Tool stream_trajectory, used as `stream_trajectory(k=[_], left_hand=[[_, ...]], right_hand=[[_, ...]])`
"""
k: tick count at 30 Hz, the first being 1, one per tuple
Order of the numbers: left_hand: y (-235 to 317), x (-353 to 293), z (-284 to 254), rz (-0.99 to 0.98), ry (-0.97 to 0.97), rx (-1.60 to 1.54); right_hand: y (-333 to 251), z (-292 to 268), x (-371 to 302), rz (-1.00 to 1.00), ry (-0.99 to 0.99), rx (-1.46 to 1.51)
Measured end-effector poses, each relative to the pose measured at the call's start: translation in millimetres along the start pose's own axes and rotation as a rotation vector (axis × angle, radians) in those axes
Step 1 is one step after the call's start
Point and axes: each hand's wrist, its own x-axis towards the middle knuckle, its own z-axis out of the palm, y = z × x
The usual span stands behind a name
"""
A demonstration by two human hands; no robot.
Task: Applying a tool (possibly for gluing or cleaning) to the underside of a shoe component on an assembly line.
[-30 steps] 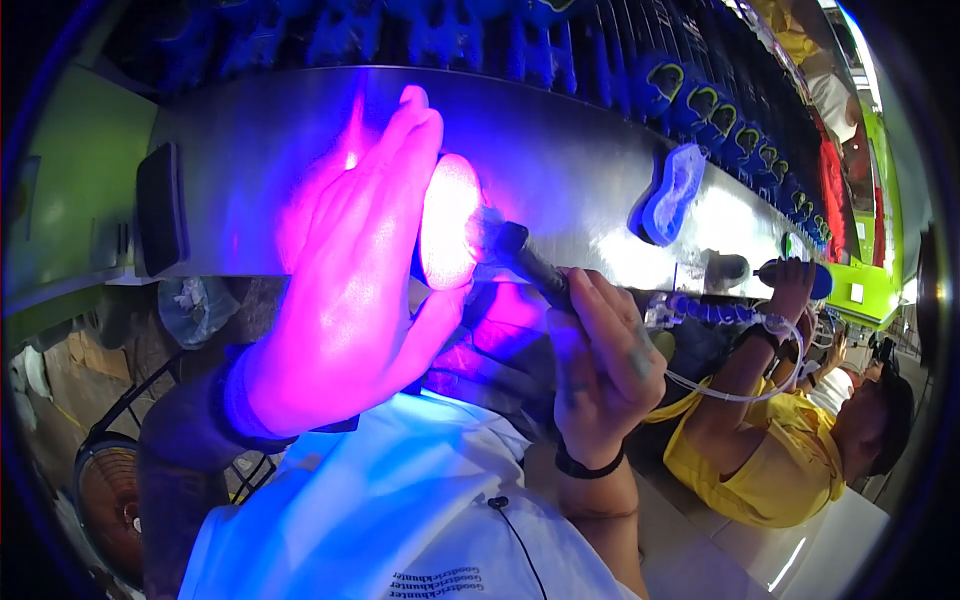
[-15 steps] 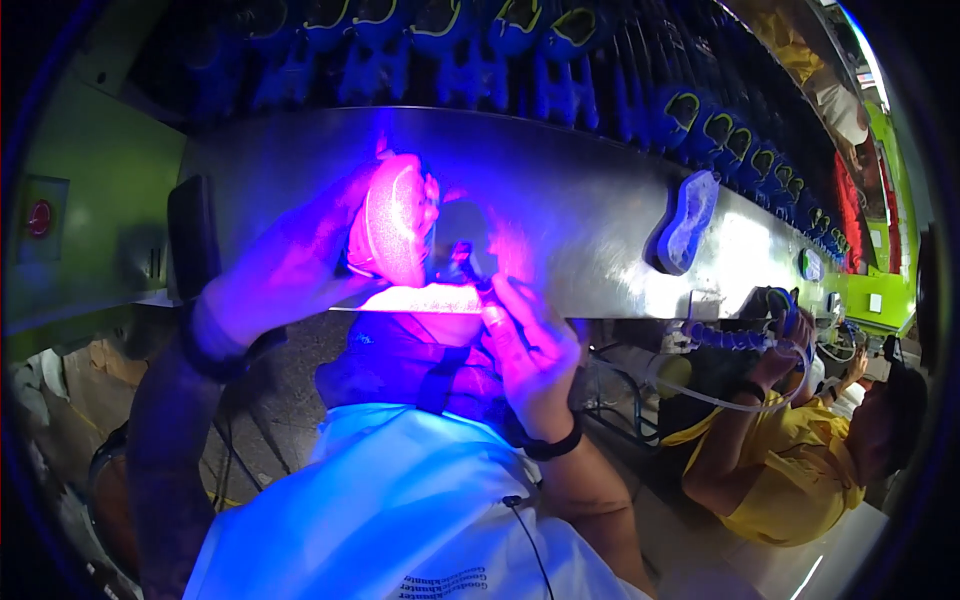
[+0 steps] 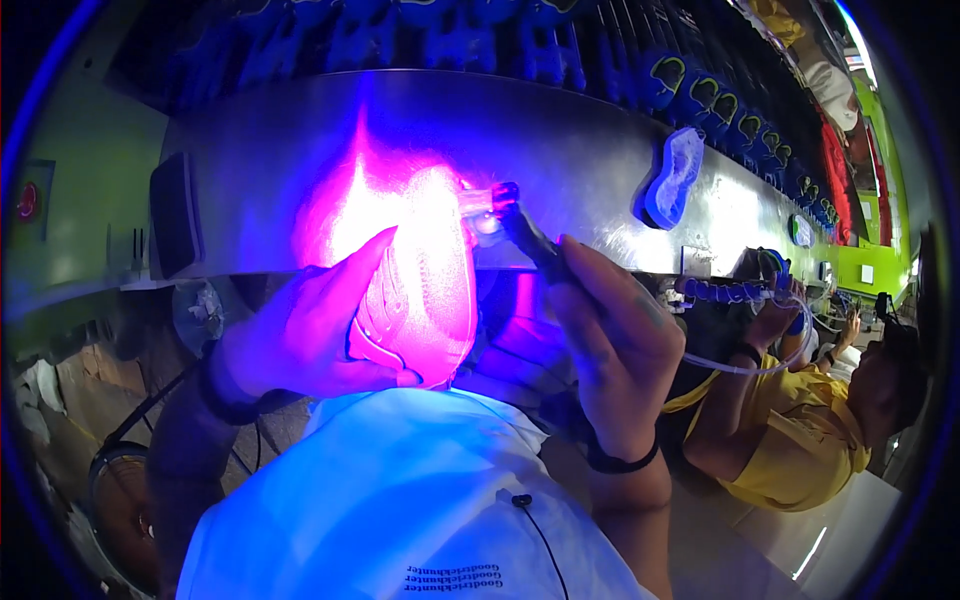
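Observation:
My left hand (image 3: 310,325) is closed around a shoe (image 3: 430,310), thumb across its upper and fingers near its lower end. The shoe is tilted over the bench's near edge, glowing pink-white under violet light, which washes out its upper part. Between the fingers of my right hand (image 3: 620,340) is a slim dark-handled brush (image 3: 530,235). Its pale head is at the shoe's right edge, close to the far end; glare hides whether it touches.
The metal bench (image 3: 590,120) runs left to right. A pale shoe sole (image 3: 676,180) lies on it to the right. Behind stands a rack of dark shoes (image 3: 460,45). A dark block (image 3: 175,215) is at the left. On the right, a co-worker in yellow (image 3: 790,440) works near a coiled hose (image 3: 725,292).
The shoe has come nearer my body and turned in my left hand. My right hand has moved up and right, lifting the brush to the shoe's right edge.

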Motion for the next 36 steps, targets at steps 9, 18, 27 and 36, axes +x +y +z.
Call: stream_trajectory(k=[9,18,27,36], left_hand=[[1,6,0,-0.014,0.025,-0.125],[8,15,7,-0.209,0.119,-0.478],[20,17,10,-0.35,0.183,-0.593],[15,9,10,-0.302,0.222,-0.574]], right_hand=[[12,-1,-17,0.103,-0.042,0.121],[21,10,-43,0.165,0.044,0.141],[31,4,-65,0.037,0.038,-0.128],[24,10,-35,0.006,0.069,-0.074]])
